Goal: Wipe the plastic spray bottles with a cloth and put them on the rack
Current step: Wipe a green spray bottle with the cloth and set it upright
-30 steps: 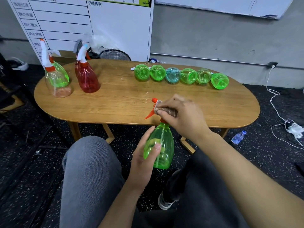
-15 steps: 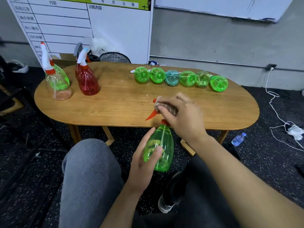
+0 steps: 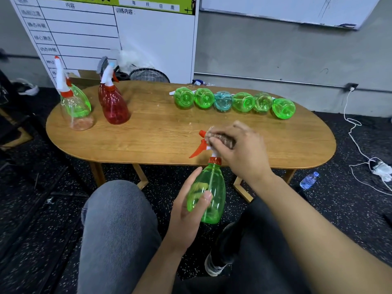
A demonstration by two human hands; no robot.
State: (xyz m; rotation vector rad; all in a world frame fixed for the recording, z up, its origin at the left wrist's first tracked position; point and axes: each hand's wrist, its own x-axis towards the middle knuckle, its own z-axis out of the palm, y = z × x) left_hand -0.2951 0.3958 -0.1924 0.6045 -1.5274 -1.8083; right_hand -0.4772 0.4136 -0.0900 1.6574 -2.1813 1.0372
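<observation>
Now btl (image 3: 212, 192) btwn both hands (image 3: 186, 211)

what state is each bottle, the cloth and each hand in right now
green plastic spray bottle: upright, held above the lap
brownish cloth: pressed on its spray head
left hand: grips bottle body
right hand: holds cloth
row of six bottles: lying on oval wooden table
red spray bottle: standing

A white chart board (image 3: 110, 35) with ruled rows leans against the grey wall (image 3: 265, 52) at far left, a second whiteboard (image 3: 282, 8) hangs at far right. On the speckled black floor (image 3: 38, 209) to the right lie a white cable (image 3: 356, 134) and a small water bottle (image 3: 309, 180). A wire basket (image 3: 149, 75) sits behind the oval wooden tabletop (image 3: 161, 134).
</observation>
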